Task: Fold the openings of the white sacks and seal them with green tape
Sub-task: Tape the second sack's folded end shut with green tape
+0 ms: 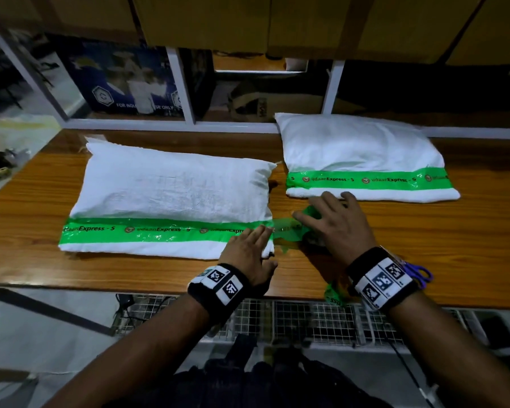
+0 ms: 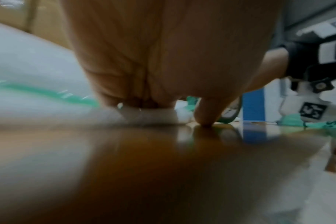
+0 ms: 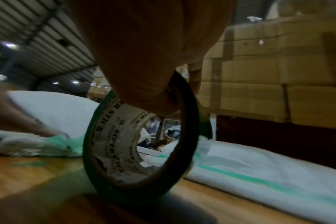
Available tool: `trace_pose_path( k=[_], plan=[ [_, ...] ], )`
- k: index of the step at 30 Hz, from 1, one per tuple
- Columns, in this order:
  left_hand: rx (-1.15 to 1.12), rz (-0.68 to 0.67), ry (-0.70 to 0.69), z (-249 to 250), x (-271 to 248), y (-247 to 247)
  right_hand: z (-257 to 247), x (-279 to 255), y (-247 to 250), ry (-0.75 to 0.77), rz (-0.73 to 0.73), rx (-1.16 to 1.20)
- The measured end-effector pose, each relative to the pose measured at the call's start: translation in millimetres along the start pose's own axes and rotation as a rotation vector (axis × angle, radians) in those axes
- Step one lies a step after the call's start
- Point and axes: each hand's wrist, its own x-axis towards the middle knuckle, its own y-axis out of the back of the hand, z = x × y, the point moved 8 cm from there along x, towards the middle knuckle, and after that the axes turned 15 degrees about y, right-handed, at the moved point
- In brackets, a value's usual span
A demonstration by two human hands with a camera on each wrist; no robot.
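Wrist bands with black-and-white marker squares sit on both forearms at the near edge of the wooden table [image 1: 27, 248].

Left hand [image 1: 249, 254]: flat, fingers straight and close together, pressing on the right end of the green tape strip [image 1: 147, 231] across the folded mouth of the near white sack [image 1: 171, 189]. In the left wrist view its thumb tip touches the tabletop just off the sack's corner.

Right hand [image 1: 333, 225]: fingers spread over the top in the head view; in the right wrist view it grips the green tape roll [image 3: 144, 145], part of the hand passing through the core. Roll stands on edge on the table, printed cardboard liner visible inside. Exact finger closure on the roll's far side: cannot tell.

A stretch of loose tape [image 1: 286, 229] runs from the sack's right edge to the roll, crumpled, still attached.

Far white sack [image 1: 357, 148]: right and further back, apart from the near one, mouth folded toward the person, with its own green strip [image 1: 365, 179] laid across.

Crumpled green tape scrap [image 1: 334, 293] at the table's near edge, by the right wrist. Purple scissor handles [image 1: 418, 273] show just beyond the right wrist band.

Cardboard boxes [image 3: 278, 68] stacked behind the table.
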Motion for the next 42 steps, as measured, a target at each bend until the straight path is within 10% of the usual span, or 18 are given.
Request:
trace_pose_path(
  k=[10,23,34,42],
  plan=[
    [0.036,0.059,-0.03,-5.6,1.6,14.8,-39.5,7.8,-10.9,0.073,-0.111,-0.031],
    [-0.361,0.246,-0.033,-29.5,-17.3,41.9,43.8,-39.9,-16.4,-0.531,0.353,0.746],
    [-0.779,0.413,-0.049,-65.6,-52.0,139.0,-28.9,-50.5,4.2,-0.836,0.601,1.266],
    [-0.948,0.072,-0.064,-86.2,-48.1,125.8,-130.5,-22.4,-5.4,-0.86,0.623,1.611]
  ],
)
